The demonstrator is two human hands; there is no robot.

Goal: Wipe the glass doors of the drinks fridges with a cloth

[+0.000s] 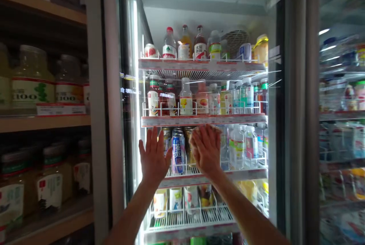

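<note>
My left hand has its fingers spread and its palm toward the glass door of a lit drinks fridge; it looks laid flat on the pane. To its right, my right hand presses a crumpled, light brownish cloth against the same glass. Part of the cloth is hidden under the fingers. Behind the pane, between my hands, stands a blue tall can. Bottles and cans on the fridge shelves show through the glass, including a dark bottle on the top shelf.
A wooden shelf with large juice bottles stands on the left. Metal door frames border the pane, and another glass-fronted fridge with drinks is on the right. Lights reflect in the glass.
</note>
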